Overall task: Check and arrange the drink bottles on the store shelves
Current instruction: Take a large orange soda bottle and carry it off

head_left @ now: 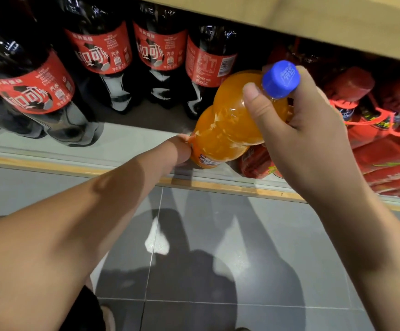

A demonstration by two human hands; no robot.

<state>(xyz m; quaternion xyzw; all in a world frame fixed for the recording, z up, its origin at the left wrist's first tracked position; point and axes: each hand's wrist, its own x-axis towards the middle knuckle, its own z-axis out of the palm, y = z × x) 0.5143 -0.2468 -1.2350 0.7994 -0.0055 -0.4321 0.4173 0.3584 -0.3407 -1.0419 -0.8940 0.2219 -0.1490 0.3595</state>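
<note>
Orange bottle (pixel 227 125) tilted, just right of cola row (pixel 160 58). Right hand (pixel 308 130) curled round its neck below blue cap (pixel 280 79). Left hand (pixel 180 149) touches its lower part; fingers hidden, grip cannot be told. Cola row stands ordered; orange bottle not yet stood in place.

I'm reading white 可口可 and small 汽水 on the red labels (pixel 160 50) of the cola bottles (pixel 120 91). One turned label (pixel 208 65) shows Coca-Cola script and a barcode. The blue cap (pixel 281 78) on the orange bottle (pixel 227 120) carries 芬达.
</note>
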